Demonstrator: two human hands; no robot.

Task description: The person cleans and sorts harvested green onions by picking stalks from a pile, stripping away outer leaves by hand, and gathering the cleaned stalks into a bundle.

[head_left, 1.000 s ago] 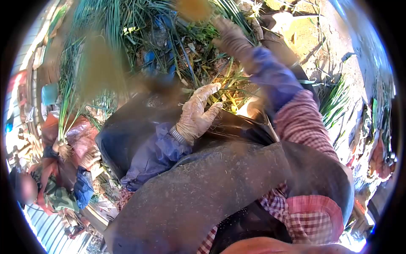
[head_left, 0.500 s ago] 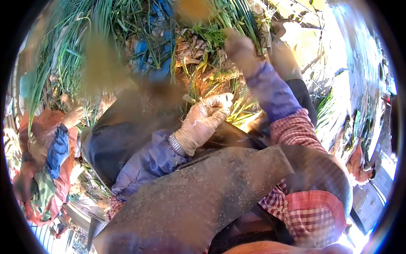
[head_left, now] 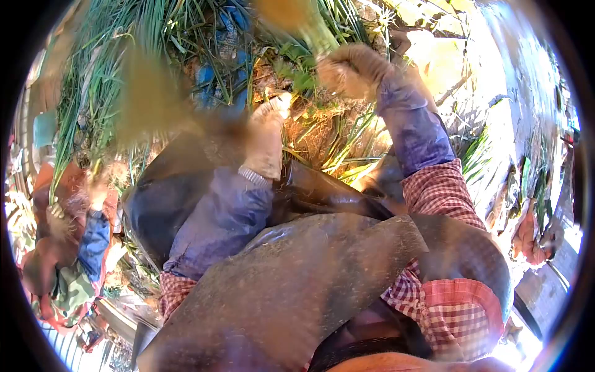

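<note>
On the head feed I've got the brownish-gloved right hand [head_left: 354, 69], fingers curled inward, right where a bundle of slender, pale green stalks [head_left: 318, 36] meets them. Pinching it or only touching? I can't tell; blur swallows the contact. The cream-gloved left hand [head_left: 265, 139] sits lower and to the left, and I can't read how far its fingers are spread (the brown smear [head_left: 147, 99] across my view isn't helping).

The stalks run up and away from the right fingertips. I'd judge them light, springy, easily creased and perhaps slick if damp, so a gentle hold around the pale, bunched section looks best to me.

Outward now: long yellowing leaves [head_left: 348, 162] lie below the right fingers; a thick heap of dark green, grass-like leaves [head_left: 127, 40] spreads up and left of the left fingers, with crumpled blue plastic [head_left: 203, 75] nearer to them. Below both hands, a dark, dirt-speckled apron [head_left: 291, 266].
</note>
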